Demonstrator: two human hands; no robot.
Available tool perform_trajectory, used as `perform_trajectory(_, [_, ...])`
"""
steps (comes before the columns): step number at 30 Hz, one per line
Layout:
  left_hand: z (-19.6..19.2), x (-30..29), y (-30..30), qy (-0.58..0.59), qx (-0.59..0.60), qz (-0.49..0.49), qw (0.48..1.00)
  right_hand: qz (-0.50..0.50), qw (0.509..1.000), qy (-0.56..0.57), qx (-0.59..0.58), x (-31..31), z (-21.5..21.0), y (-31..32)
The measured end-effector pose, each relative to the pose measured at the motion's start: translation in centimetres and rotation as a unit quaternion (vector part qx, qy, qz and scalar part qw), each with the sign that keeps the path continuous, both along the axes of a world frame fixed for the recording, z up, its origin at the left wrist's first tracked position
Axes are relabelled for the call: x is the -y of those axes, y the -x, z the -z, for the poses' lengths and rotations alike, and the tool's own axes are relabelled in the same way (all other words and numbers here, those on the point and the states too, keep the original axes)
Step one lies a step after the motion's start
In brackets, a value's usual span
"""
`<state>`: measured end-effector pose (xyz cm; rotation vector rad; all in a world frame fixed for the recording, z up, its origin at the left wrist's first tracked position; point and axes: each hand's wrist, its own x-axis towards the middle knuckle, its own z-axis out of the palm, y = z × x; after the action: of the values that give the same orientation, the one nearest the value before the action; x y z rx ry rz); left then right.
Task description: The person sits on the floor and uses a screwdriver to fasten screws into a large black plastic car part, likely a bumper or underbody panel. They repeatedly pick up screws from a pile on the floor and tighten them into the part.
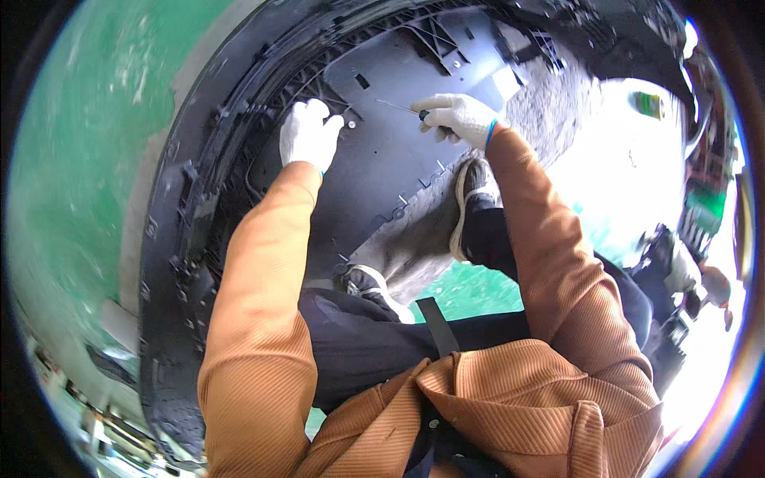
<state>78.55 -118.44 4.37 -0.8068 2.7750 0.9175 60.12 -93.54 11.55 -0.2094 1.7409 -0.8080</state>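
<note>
A large black plastic car bumper (366,171) with a smooth inner face and a ribbed, curved edge lies in front of me. My left hand (309,137), in a white glove, is over its ribbed edge. The thumb stands apart from the bent fingers, and I see nothing between them. Just right of that thumb is a small pale round fastener (351,124). My right hand (458,118), also gloved, is closed around the dark handle of a thin screwdriver (402,107). Its shaft points left over the smooth face, with the tip apart from the left hand.
Grey matting (550,111) lies under the bumper, on a green floor (96,119). My shoes (475,191) stand close to the bumper's near edge. A green and yellow box (649,104) lies at the far right. Another person (677,263) is at the right rim.
</note>
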Motion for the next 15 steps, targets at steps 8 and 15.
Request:
perform_trajectory(8, [0.8,-2.2,1.7,0.11,0.066,0.24,0.962,0.29,0.954,0.082,-0.011,-5.5,8.3,-9.4])
perform_trajectory(15, [2.1,-1.5,2.1,0.146,0.087,0.289,0.942,0.242,0.967,0.073,-0.013,-5.7,7.6,-8.8])
